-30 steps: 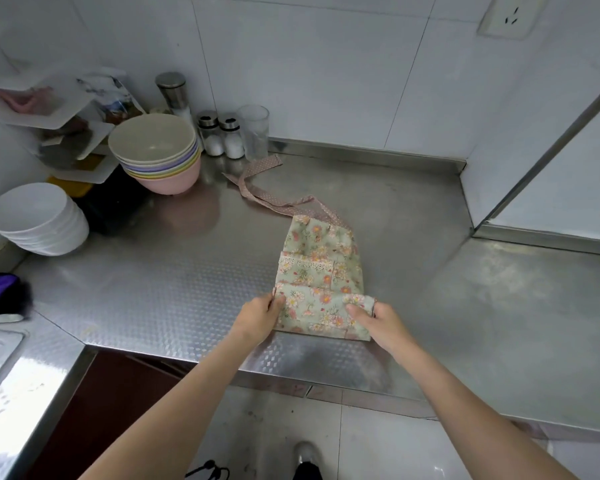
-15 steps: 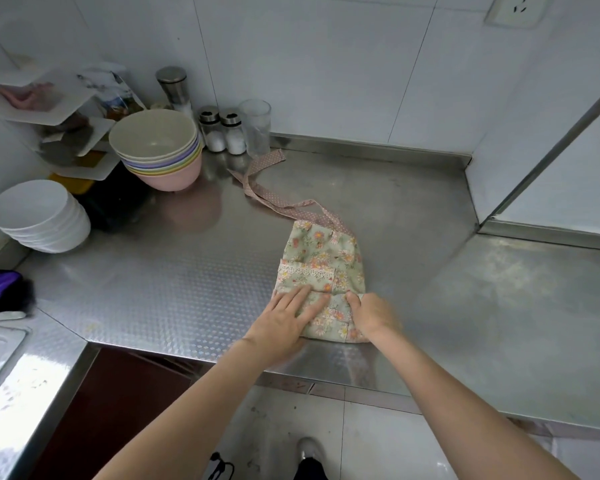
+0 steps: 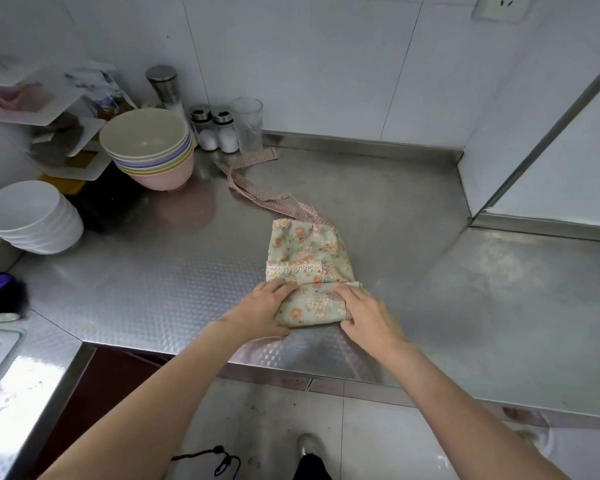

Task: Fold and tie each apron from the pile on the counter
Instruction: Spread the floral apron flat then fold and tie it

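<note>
**Head view: apron half rolled, straps not yet tied**

Head view shows the floral apron (image 3: 309,268) near the front edge of the steel counter (image 3: 153,289), its near end turned into a roll. The left hand (image 3: 260,313) and right hand (image 3: 364,315) each grip one end of that roll, fingers curled over it. Judging by this, the rolling step is in hand — next comes rolling on toward the pink straps (image 3: 257,188), then wrapping them round. White tiled walls (image 3: 326,64) enclose the corner; stacked bowls (image 3: 149,147) stand at the back left.
</note>
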{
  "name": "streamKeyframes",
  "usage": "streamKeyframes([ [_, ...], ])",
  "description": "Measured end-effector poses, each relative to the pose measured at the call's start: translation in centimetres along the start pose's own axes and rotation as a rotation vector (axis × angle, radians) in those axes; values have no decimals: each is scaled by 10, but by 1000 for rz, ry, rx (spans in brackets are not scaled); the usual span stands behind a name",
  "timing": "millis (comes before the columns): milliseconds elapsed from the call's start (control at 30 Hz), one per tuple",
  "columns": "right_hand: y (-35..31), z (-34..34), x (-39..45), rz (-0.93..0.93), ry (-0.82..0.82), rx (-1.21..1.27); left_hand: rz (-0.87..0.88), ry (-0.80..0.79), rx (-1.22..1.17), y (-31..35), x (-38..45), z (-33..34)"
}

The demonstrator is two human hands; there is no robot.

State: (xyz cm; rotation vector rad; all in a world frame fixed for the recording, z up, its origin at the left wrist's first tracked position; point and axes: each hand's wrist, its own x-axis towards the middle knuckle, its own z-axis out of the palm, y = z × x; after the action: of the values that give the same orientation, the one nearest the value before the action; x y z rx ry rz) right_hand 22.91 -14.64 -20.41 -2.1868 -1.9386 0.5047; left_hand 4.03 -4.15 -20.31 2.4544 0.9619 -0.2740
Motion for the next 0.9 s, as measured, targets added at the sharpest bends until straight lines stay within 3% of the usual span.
streamKeyframes([
  [100,0,-13,7,157,-16,119,-96,11,-250,-7,-4,-12],
  [233,9,-14,8,373,-86,635,-204,13,-547,-19,-17,-8],
  [367,8,-16,13,423,-101,642,-317,18,-839,-9,-22,-7],
  [467,4,-15,21,387,-92,477,-465,122,-864,-4,-16,-7],
  [567,-8,-17,25,380,-76,258,-560,189,-779,6,-10,-6],
  [633,-11,-18,27,377,-83,180,-580,278,-599,16,-9,-6],
  [667,-12,-17,26,375,-100,161,-542,390,-412,20,-10,-6],
  [733,-11,-16,22,381,-138,136,-252,620,-4,22,-12,-1],
  [767,-10,-15,19,385,-147,114,-72,594,154,22,-12,2],
  [800,-11,-14,15,376,-129,78,50,466,278,21,-12,5],
  [867,-15,-6,7,253,88,-76,47,224,407,18,-13,14],
  [900,-17,0,3,134,201,-179,-2,191,428,15,-12,18],
])
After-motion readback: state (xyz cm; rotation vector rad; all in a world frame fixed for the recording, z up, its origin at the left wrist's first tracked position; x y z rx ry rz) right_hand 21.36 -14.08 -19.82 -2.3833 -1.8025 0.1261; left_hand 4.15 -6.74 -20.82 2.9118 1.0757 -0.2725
